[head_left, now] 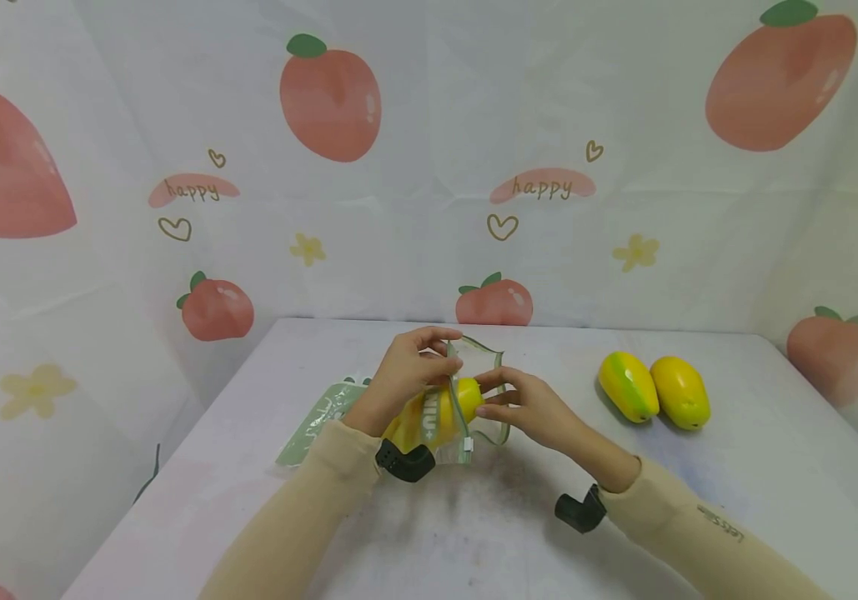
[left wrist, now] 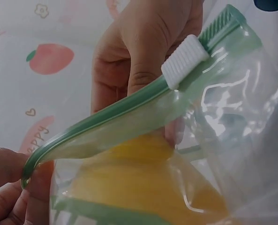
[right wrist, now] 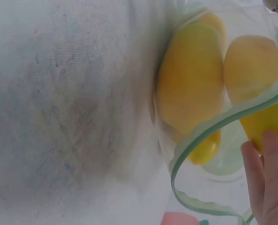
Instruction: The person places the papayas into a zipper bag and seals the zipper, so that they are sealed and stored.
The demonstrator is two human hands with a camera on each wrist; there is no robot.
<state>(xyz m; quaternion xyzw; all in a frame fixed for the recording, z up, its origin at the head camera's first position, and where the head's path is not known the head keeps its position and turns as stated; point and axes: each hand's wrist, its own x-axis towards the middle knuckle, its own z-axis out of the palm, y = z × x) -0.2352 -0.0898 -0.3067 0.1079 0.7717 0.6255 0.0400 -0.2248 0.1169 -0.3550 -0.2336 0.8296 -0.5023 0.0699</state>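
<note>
My left hand (head_left: 417,367) pinches the green-edged rim of a clear zip bag (left wrist: 124,108), which has a white slider (left wrist: 184,61) at one end of its zip. The bag's mouth gapes toward the right. Several yellow mangoes lie inside, seen through the plastic in the right wrist view. At the mouth is a mango (head_left: 468,396) partly within the bag. My right hand (head_left: 534,408) holds this mango's outer end, fingers above and thumb below. In the right wrist view its fingertips (right wrist: 271,145) touch the mango near the tip.
Two yellow-green mangoes, one (head_left: 627,386) beside another (head_left: 679,392), lie at the right of the white table (head_left: 474,533). A flat green printed packet (head_left: 319,421) lies left, partly behind my left forearm. A fruit-printed curtain (head_left: 413,233) hangs behind the table.
</note>
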